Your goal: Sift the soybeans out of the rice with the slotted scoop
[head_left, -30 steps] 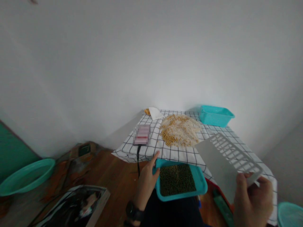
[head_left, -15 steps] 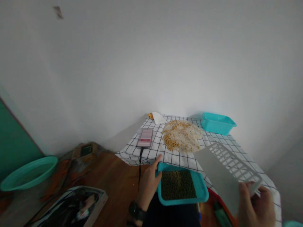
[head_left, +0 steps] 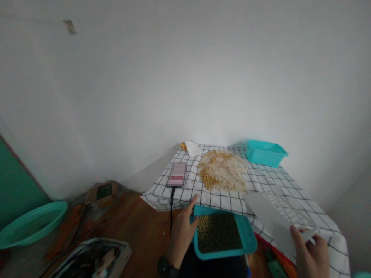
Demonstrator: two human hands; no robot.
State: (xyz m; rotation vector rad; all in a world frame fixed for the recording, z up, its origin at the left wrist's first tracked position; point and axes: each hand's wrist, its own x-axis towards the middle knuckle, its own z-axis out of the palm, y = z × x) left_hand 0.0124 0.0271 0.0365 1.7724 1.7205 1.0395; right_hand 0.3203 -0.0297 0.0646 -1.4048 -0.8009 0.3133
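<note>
A turquoise plastic tray (head_left: 249, 239) holds small dark green beans (head_left: 222, 233), with yellowish beans (head_left: 203, 224) gathered at its left side. My left hand (head_left: 184, 224) grips the tray's left rim, thumb over the edge and index finger stretched out along it. In my right hand (head_left: 310, 251) is a white plastic panel with a slotted grid (head_left: 269, 216), pinched at its near right corner. The panel slants over the right front of the checked cloth (head_left: 290, 193). Beyond the tray, yellow beans lie on a pale, powdery patch (head_left: 226, 170).
At the back right of the cloth stands a turquoise basin (head_left: 265, 153). A blurred pink object (head_left: 177, 174) with a dark strap and a white folded sheet (head_left: 193, 148) lie on the left. On the floor are a green tub (head_left: 34, 224) and an open box (head_left: 95, 258).
The yellowish beans in the tray have shifted from the top middle to the left. The slotted panel and my right hand have moved slightly, and the panel lies flatter. The view has tilted up a little.
</note>
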